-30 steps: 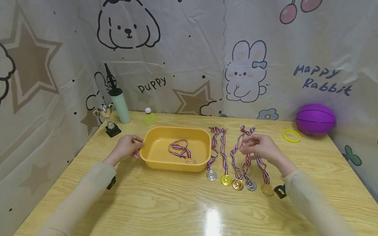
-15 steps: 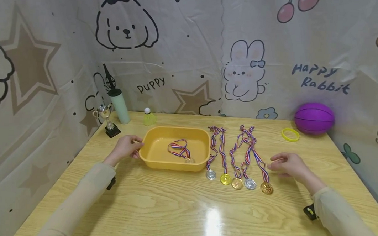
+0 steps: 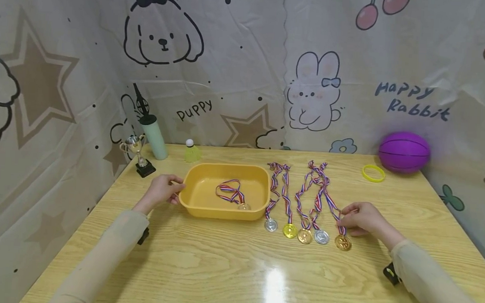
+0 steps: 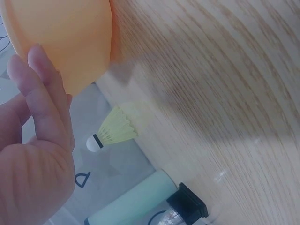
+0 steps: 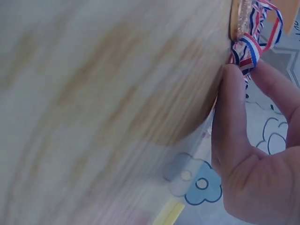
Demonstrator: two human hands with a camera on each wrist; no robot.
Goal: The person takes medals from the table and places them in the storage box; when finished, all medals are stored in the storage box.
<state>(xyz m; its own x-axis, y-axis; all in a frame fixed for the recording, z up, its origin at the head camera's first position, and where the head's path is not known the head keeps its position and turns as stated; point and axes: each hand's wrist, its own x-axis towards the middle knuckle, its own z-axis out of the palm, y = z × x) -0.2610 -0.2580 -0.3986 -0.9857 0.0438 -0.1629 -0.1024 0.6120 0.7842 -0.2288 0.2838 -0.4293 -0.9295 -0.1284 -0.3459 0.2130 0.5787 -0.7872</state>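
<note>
Head view: left hand (image 3: 161,190) grips the yellow tray (image 3: 190,203) to steady it, while right hand (image 3: 362,218) pinches the rightmost gold medal's ribbon (image 3: 339,222) for lifting.

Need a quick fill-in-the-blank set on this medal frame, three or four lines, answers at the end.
1. The left hand holds the rim of the yellow ____.
2. The right hand pinches the ribbon of the ____most medal in the row on the table.
3. Inside the tray lies ____ medal with its ribbon.
4. The ball at the table's far right corner is ____.

Missing words: tray; right; one; purple
</note>
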